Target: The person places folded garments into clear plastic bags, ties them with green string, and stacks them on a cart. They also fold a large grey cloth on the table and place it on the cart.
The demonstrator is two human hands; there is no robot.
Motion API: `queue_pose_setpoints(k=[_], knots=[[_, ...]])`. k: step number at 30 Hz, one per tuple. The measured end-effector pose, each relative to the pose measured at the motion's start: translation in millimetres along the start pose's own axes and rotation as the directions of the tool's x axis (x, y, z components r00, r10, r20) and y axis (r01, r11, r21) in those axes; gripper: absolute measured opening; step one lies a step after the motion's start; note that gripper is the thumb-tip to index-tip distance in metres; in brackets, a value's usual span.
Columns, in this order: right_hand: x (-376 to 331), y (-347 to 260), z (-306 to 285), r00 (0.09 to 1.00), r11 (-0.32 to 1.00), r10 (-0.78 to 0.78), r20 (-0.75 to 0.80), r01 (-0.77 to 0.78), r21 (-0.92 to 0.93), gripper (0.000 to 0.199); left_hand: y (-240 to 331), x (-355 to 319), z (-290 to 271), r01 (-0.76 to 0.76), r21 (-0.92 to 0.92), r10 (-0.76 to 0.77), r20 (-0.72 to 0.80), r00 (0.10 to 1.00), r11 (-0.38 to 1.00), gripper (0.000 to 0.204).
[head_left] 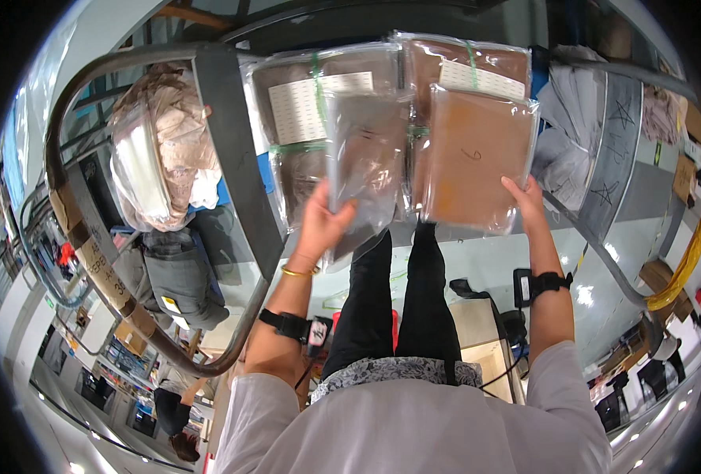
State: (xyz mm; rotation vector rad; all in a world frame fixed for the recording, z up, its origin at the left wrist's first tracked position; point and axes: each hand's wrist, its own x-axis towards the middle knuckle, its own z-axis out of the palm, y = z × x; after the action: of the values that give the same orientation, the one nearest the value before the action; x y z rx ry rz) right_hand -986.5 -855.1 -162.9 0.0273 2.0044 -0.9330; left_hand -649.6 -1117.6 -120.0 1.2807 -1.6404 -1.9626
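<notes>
My left hand point(325, 225) pinches the lower left edge of a slim grey packet in clear plastic point(366, 158), thumb on top. The packet hangs tilted. At its own lower right edge, a flat brown packet in clear plastic point(477, 162) is gripped by my right hand point(526, 201); a handwritten mark shows on its face. Behind both lie two larger bundles of bagged flat goods, a grey-brown bundle point(291, 174) at left and a reddish-brown bundle point(496, 57) at right. Each is tied with green string and bears a white printed sheet. The fingers under both held packets are hidden.
A bent metal tube frame point(70, 186) curves along the left, and another rail point(603, 249) runs at right. Bagged beige fabric point(172, 142) and folded dark grey goods point(176, 272) lie at left. Grey-white bagged fabric point(567, 118) is at right. Another person point(178, 415) is at lower left.
</notes>
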Motion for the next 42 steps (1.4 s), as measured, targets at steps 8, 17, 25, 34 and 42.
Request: queue_pose_setpoints(k=[8, 17, 25, 34, 42], knots=[[51.3, 37.2, 8.5, 0.992, 0.999, 0.030, -0.126, -0.033, -0.027, 0.051, 22.6, -51.8, 2.7, 0.095, 0.136, -0.139, 0.365, 0.920, 0.986, 0.027], [35.8, 20.5, 2.6, 0.982, 0.957, 0.189, -0.027, -0.178, 0.227, 0.053, -21.6, 30.8, -62.4, 0.329, -0.208, -0.326, 0.049, 0.944, 0.921, 0.063], [8.1, -15.3, -13.9, 0.996, 0.988, 0.083, 0.018, -0.084, 0.128, 0.049, -77.5, 53.9, -65.2, 0.295, 0.241, -0.175, -0.419, 0.891, 0.925, 0.068], [63.7, 29.8, -8.5, 0.979, 0.963, -0.067, 0.194, 0.114, -0.244, 0.023, -118.5, -226.3, -6.2, 0.278, 0.433, -0.222, -0.176, 0.959, 0.857, 0.035], [8.0, 50.4, 47.8, 0.374, 0.465, 0.353, 0.858, 0.725, -0.508, 0.007, -134.6, -629.6, 163.3, 0.754, -0.202, -0.514, -0.834, 0.203, 0.625, 0.033]])
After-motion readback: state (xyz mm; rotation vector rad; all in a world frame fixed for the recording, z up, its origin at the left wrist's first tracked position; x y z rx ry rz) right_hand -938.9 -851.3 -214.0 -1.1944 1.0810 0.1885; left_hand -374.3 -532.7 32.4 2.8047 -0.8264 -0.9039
